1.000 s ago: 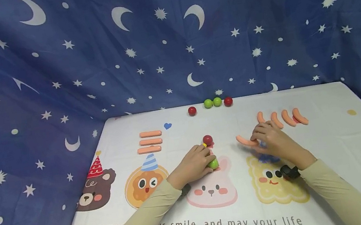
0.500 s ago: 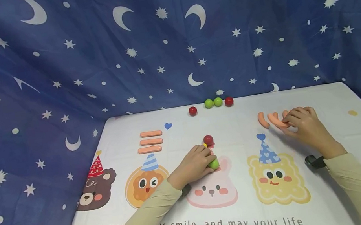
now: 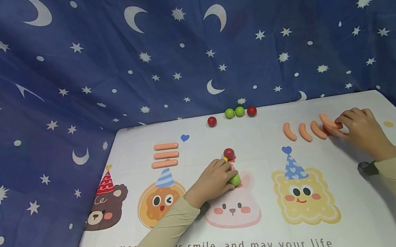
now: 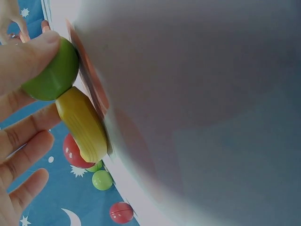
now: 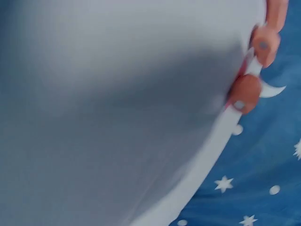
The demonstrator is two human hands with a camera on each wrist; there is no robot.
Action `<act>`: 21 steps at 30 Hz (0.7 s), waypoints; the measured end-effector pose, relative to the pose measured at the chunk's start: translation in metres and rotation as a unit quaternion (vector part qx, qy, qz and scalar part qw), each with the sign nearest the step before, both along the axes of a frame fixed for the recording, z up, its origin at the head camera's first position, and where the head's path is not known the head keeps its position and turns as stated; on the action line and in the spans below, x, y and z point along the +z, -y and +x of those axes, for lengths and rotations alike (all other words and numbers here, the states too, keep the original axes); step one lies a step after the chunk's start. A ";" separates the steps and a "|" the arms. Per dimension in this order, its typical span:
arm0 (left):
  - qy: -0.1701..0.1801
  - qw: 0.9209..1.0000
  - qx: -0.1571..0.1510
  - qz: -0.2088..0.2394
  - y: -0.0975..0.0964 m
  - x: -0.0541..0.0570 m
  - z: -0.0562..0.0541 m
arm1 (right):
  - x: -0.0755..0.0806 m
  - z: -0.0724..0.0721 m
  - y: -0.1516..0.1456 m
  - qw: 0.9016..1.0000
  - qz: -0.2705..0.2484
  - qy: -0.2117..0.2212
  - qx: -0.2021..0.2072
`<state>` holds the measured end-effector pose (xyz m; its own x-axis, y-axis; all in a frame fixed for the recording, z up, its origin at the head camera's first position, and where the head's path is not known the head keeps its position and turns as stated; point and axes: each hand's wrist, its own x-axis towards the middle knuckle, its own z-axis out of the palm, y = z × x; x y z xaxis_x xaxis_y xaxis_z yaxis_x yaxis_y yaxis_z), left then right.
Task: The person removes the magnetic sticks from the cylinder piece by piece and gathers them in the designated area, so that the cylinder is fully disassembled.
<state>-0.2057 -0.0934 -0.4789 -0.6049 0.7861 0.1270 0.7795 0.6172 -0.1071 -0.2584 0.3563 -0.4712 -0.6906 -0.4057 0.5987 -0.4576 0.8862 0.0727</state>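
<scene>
In the head view my left hand [image 3: 213, 182] is at the middle of the table, pinching a shiny green ball [image 4: 59, 73] between thumb and finger; its other fingers are spread. A faceted yellow piece [image 4: 84, 125] lies against the ball, and a red ball [image 3: 229, 153] sits just beyond. On the right, my right hand [image 3: 360, 129] pinches one end of a curved toy sausage [image 3: 328, 120], held at the right end of a row of similar sausages [image 3: 304, 132]. In the right wrist view sausage ends [image 5: 245, 93] show along the right, while the fingers are out of sight.
Three straight sausages [image 3: 166, 155] lie stacked in a row at the back left. Along the far edge sit two green balls [image 3: 234, 112], with a red ball [image 3: 252, 111] and another red ball [image 3: 212, 121] on either side. A starry blue curtain [image 3: 186, 55] hangs behind the table.
My right hand has carried its curved sausage rightward from near the middle, past the row, to the row's right end. My left hand stays in place on the green ball.
</scene>
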 end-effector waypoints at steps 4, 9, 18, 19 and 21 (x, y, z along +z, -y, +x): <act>0.000 1.000 -0.001 0.003 0.000 0.001 0.001 | -0.004 -0.005 -0.012 1.000 0.009 0.014 -0.021; -0.002 1.000 -0.001 0.001 0.000 0.000 0.000 | -0.007 -0.008 -0.023 0.997 0.020 0.047 -0.056; 0.000 1.000 -0.002 0.005 0.000 0.000 -0.001 | -0.006 -0.011 -0.030 0.988 0.056 0.106 -0.100; 0.002 1.000 -0.001 0.005 0.000 0.000 -0.001 | -0.006 -0.011 -0.030 0.986 0.063 0.113 -0.103; 0.005 1.000 0.001 0.003 0.000 0.000 -0.001 | -0.007 -0.012 -0.030 0.983 0.074 0.130 -0.107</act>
<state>-0.2066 -0.0938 -0.4791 -0.6070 0.7847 0.1258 0.7797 0.6187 -0.0962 -0.2706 0.3867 -0.4782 -0.8909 -0.3049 0.3366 -0.2830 0.9524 0.1138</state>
